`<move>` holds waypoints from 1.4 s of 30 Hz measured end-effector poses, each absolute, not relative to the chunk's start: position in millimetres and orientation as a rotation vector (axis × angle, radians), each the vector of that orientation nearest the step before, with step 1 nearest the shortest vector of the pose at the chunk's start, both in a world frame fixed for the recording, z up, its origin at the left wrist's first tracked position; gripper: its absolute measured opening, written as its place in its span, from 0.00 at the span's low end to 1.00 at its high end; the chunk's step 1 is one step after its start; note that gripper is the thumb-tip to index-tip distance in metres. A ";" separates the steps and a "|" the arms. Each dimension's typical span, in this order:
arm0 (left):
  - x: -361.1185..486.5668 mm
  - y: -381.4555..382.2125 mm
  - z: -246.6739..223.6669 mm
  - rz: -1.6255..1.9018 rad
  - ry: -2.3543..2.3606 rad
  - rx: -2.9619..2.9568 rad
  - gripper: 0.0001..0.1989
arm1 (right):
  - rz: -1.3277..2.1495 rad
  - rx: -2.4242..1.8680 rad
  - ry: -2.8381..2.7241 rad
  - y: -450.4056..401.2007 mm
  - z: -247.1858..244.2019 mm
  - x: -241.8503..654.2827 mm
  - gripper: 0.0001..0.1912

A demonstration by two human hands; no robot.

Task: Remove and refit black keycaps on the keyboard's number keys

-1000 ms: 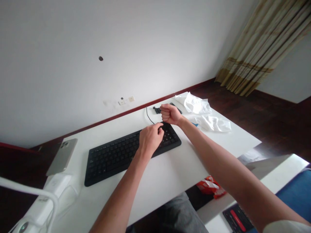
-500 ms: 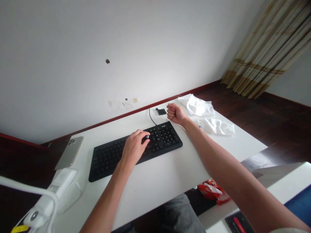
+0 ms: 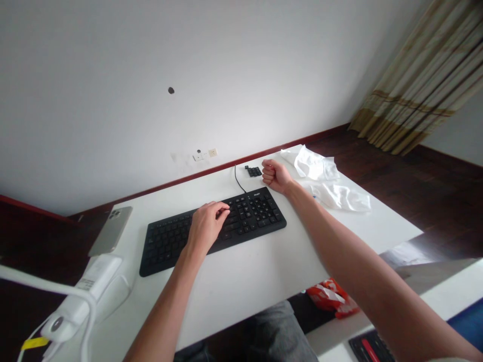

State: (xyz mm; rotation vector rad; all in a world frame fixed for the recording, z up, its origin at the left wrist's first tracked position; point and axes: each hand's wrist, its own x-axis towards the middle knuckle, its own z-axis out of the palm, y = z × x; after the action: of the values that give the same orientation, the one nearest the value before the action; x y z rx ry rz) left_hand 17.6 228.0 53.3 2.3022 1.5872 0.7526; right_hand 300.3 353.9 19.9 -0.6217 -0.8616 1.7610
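A black keyboard (image 3: 249,221) lies across the white table (image 3: 241,286), its cable running off the back edge. Over the middle of the keys is my left hand (image 3: 207,221), thumb and forefinger pinched together; whatever is between the tips is too small to make out. My right hand (image 3: 276,176) rests in a closed fist behind the keyboard's right end; its palm is hidden. Just left of that fist sits a group of loose black keycaps (image 3: 253,171).
Crumpled white wrapping (image 3: 315,163) lies at the back right, with another white piece (image 3: 341,197) nearer. A phone (image 3: 111,231) and a white power strip (image 3: 88,286) are at the left edge. Below the table is a red bag (image 3: 330,297).
My left thumb and forefinger have closed closer together, and the small grey piece seen between them earlier no longer shows clearly. The view has shifted slightly. My right fist stays by the keycaps.
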 end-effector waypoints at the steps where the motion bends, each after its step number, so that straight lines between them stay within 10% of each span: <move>1: 15.8 227.3 53.5 0.753 1.581 2.339 0.05 | 1.762 -0.630 -0.864 354.4 19.6 300.5 0.24; 22: 9.6 230.6 47.2 0.923 1.349 1.570 0.15 | 1.766 -0.646 -0.910 358.1 15.8 300.5 0.25; 42: 93.6 265.7 37.4 0.835 1.448 2.294 0.04 | 1.788 -0.585 -0.917 360.3 14.4 301.1 0.24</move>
State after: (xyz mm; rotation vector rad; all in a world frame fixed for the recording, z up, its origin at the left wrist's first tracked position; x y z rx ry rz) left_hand 93.6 265.7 37.4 2.2940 1.4480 0.8346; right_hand 301.1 360.3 14.4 -0.5847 -0.9168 1.7876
